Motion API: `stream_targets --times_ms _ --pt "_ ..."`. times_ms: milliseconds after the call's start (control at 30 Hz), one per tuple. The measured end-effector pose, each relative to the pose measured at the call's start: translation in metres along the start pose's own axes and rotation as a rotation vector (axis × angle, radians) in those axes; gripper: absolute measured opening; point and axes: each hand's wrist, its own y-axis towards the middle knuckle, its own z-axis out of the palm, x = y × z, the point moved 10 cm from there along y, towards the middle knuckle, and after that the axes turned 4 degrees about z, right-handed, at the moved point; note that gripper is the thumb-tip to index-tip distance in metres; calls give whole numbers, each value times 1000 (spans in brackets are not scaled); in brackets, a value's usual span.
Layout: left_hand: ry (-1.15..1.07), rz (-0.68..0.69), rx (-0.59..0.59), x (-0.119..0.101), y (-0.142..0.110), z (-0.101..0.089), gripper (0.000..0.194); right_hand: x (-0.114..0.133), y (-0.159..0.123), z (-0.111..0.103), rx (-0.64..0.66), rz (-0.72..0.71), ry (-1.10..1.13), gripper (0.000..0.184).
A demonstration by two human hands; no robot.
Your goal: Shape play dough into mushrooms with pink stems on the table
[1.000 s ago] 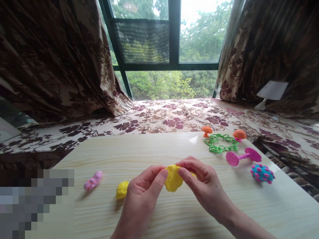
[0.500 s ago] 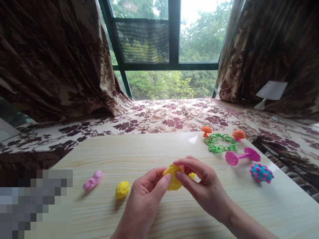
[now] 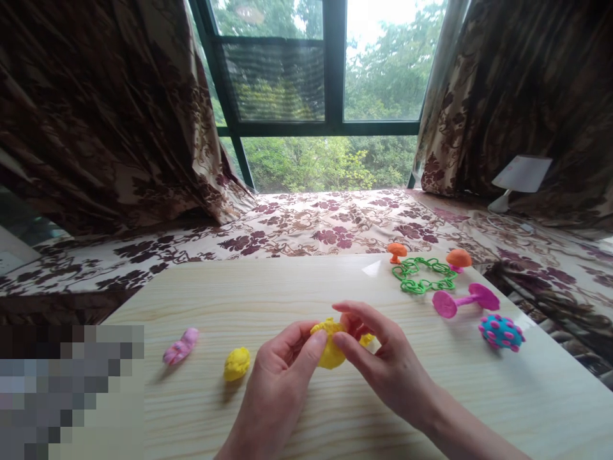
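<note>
Between my hands, above the table [image 3: 201, 287], is a flattened piece of yellow modelling clay [image 3: 331, 355] with an uneven upper edge. My left hand [image 3: 282, 370] pinches its left side between thumb and fingers. At its right side my right hand [image 3: 383, 358] has the thumb pressed on the clay; the index finger is raised off it and the other fingers curl behind. Another bit of yellow clay [image 3: 366, 340] shows partly behind the right fingers; whether it joins the flat piece I cannot tell. A yellow clay lump [image 3: 237, 363] lies left of my left hand.
A pink clay piece [image 3: 181, 346] lies at the left. To the right are a green clay chain [image 3: 401, 285], orange-capped mushroom shapes [image 3: 396, 250], a pink dumbbell shape [image 3: 445, 305] and a blue ball with pink dots [image 3: 500, 332]. A white lamp [image 3: 522, 174] stands behind.
My right index finger has lifted off the top of the yellow clay, and the right hand has shifted slightly left. My left hand keeps its pinch.
</note>
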Motion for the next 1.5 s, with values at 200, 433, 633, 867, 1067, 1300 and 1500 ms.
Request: stream_targets --times_ms 200,433,633,867,1067,1300,1500 --pt "4 19 -3 0 -1 0 23 13 1 1 38 -109 -35 21" --pt "104 74 -75 -12 -1 0 21 11 -2 6 13 -57 -34 8" --pt "-91 -19 -36 -5 0 6 26 -14 -1 -1 -91 121 202 7" --pt "-95 -35 -20 -4 0 3 26 4 2 -5 -4 -23 85 22" --pt "-48 -21 -31 -9 -2 5 25 12 2 -3 13 -67 60 14" --pt "-29 9 -67 -9 -2 3 23 11 0 0 -26 -54 37 9" --pt "-62 -59 41 -8 -1 10 25 15 1 -5 16 -62 2 24"
